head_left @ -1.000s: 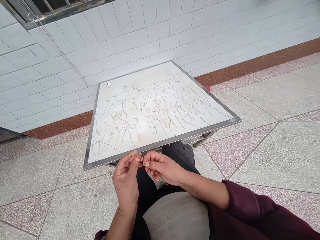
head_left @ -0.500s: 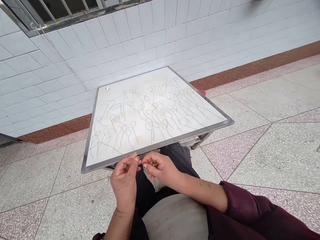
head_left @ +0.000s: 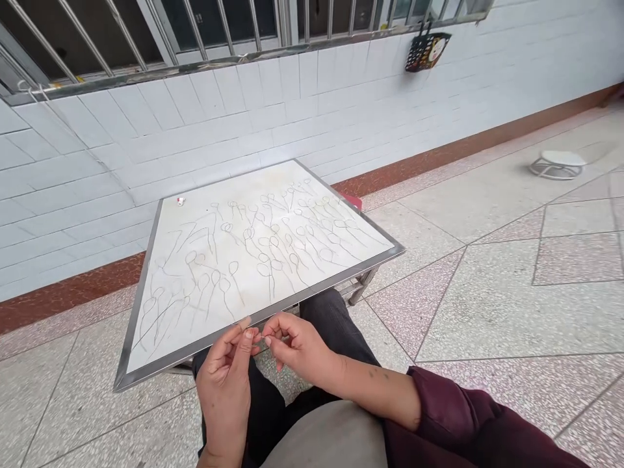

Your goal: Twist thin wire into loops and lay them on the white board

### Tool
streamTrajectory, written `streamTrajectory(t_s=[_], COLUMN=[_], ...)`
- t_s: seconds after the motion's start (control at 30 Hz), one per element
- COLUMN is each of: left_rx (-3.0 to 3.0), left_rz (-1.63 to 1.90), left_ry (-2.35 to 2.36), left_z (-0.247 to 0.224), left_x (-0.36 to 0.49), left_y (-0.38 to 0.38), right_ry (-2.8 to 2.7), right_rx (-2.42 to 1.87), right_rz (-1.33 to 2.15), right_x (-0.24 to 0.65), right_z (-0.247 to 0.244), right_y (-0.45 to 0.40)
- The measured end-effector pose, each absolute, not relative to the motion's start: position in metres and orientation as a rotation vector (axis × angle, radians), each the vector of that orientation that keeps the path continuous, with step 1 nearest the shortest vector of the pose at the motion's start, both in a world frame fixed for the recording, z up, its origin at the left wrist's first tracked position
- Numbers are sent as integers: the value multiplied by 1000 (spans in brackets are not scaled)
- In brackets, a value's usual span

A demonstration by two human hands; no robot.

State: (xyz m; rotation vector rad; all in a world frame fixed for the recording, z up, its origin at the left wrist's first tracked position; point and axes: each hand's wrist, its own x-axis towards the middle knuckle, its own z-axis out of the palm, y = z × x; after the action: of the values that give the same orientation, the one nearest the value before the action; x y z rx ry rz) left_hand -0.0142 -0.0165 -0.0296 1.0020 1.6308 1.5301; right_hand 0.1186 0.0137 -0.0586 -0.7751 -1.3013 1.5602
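Observation:
My left hand (head_left: 229, 370) is closed just off the near edge of the white table (head_left: 234, 188), its thumb and fingers pinching a thin wire. A tan piece (head_left: 244, 322) shows at its fingertips. My right hand (head_left: 297, 348) pinches the same wire (head_left: 262, 337) close to the left fingertips, with a small gap between the hands. Many thin wires with looped heads and long tails, such as one looped wire (head_left: 234, 268), lie spread over the tabletop.
A small white and red item (head_left: 181, 201) sits at the table's far left corner. Behind stands a tiled wall (head_left: 205, 136) with a barred window; a dark basket (head_left: 426, 52) hangs there. On the floor at right is a round white stool (head_left: 558, 164).
The view has turned right and up, so the table and hands appear further left and lower; the basket and stool have come into view. Both hands keep their pinch on the wire.

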Motion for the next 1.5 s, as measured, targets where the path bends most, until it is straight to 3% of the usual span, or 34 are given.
streamTrajectory(t_s=[0.23,0.97,1.5], left_rx=[1066,1050,994], left_rz=[1454,1348,1413], left_ry=[1664,1184,1302], left_z=[-30,-43,-22], left_x=[-17,-9,-3], left_y=[-16,51,38], right_ry=[-1198,-1151,-1263], right_rx=[-736,-1120,-1135], right_rz=[1673,1389,1350], right_x=[122,127,123], right_z=[-56,-49,-49], right_y=[17,44,43])
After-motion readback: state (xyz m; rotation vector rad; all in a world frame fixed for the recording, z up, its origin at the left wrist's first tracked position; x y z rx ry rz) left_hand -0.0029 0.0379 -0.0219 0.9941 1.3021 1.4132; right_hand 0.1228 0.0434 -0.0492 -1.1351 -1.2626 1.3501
